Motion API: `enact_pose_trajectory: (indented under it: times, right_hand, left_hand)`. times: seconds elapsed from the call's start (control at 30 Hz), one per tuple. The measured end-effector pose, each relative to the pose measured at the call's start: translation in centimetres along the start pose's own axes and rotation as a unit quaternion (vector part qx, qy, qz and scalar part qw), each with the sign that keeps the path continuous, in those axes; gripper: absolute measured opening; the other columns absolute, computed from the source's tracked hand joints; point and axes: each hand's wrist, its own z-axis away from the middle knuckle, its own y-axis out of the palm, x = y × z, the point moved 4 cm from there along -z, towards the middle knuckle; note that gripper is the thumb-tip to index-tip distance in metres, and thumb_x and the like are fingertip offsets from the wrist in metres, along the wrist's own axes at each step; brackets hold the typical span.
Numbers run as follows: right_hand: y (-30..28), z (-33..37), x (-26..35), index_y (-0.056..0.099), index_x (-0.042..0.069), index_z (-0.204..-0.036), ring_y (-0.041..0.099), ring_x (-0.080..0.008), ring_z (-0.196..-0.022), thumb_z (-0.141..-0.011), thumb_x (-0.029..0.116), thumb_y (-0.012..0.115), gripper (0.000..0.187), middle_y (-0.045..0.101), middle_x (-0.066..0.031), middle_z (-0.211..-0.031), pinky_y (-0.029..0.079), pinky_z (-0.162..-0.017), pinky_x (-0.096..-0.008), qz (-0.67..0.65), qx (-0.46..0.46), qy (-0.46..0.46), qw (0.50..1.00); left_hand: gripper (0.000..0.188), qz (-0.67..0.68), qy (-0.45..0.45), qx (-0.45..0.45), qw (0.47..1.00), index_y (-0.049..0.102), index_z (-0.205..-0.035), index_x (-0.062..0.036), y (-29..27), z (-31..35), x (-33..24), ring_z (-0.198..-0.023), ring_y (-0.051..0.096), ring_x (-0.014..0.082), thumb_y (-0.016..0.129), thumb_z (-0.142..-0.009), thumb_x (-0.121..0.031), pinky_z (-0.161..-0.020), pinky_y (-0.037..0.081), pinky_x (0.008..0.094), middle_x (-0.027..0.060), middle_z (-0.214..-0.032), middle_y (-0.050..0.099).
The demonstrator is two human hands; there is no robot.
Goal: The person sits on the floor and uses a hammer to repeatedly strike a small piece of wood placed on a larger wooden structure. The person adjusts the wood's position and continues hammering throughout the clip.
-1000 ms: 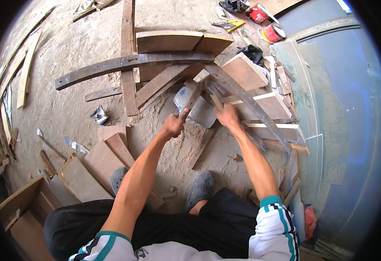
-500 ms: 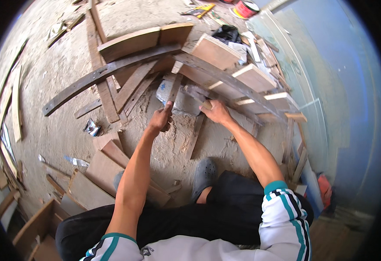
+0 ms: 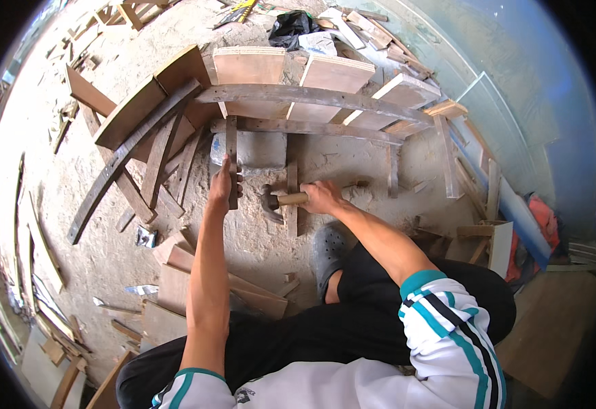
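Note:
My left hand (image 3: 221, 184) is closed round the lower part of a narrow wooden strip (image 3: 231, 140), whose far end meets a long dark wooden slat (image 3: 311, 127). A grey concrete block (image 3: 260, 151) lies behind that strip. My right hand (image 3: 322, 198) grips a hammer (image 3: 292, 199) by its wooden handle. The hammer's dark metal claw head points left, over another short wooden strip (image 3: 292, 170) and close to my left hand. A second long slat (image 3: 325, 97) runs beyond the first, with pale plywood panels (image 3: 337, 73) standing along it.
At the left, a dark slat (image 3: 111, 174) and plywood boards (image 3: 134, 112) form an angled section. Loose boards (image 3: 175, 286) lie near my legs. Glass sheets (image 3: 492, 112) lean at the right. A black plastic bag (image 3: 292, 30) and wood scraps (image 3: 373, 31) lie at the back.
The hammer, blurred up by the slats before, is now lower and nearer to me. My left hand still holds the strip, and the wooden frame appears turned in the shifted view.

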Motion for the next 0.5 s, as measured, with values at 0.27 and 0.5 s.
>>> enact_pose_trajectory:
  times: [0.27, 0.5]
  right_hand:
    - [2.4, 0.1, 0.3, 0.062, 0.006, -0.109, 0.066, -0.0379, -0.089, -0.076, 0.035, 0.074, 0.045, 0.067, -0.0193, -0.096, 0.053, -0.077, -0.0473, -0.058, 0.011, -0.073, 0.996]
    - [1.8, 0.2, 4.5, 0.066, 0.005, -0.103, 0.067, -0.0371, -0.085, -0.082, 0.04, 0.064, 0.041, 0.068, -0.0189, -0.091, 0.052, -0.075, -0.0469, -0.054, 0.135, -0.114, 0.983]
  left_hand:
    - [0.06, -0.031, 0.015, -0.063, 0.997, 0.06, -0.094, -0.0029, -0.3, -0.1, 0.2, -0.048, 0.049, 0.0125, 0.047, -0.092, -0.062, -0.043, 0.042, 0.0288, 0.0041, -0.069, 0.053]
    - [0.055, -0.007, -0.003, -0.086, 0.996, 0.061, -0.096, -0.0033, -0.1, 0.6, -0.3, -0.047, 0.048, 0.0124, 0.047, -0.095, -0.057, -0.043, 0.04, 0.0284, 0.0029, -0.066, 0.053]
